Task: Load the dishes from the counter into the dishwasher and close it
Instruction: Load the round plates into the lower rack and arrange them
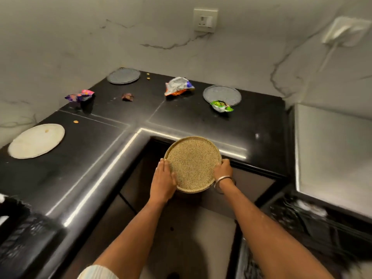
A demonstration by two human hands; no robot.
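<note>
A round speckled tan plate (192, 164) hangs in the air in front of the black counter's inner corner, held by both hands. My left hand (163, 181) grips its left rim and my right hand (223, 170), with a metal bangle at the wrist, grips its right rim. On the black counter (124, 109) lie a white plate (36, 141) at the left, a grey plate (123, 75) in the far corner and another grey plate (221, 95) at the right. The open dishwasher's dark rack (314, 224) shows at the lower right, blurred.
Crumpled snack wrappers lie on the counter: a purple one (79, 96), a small brown one (127, 96), a silver-orange one (178, 86), a green one (221, 106) on the right grey plate's rim. Marble walls enclose the corner. A steel appliance top (332, 150) stands at the right.
</note>
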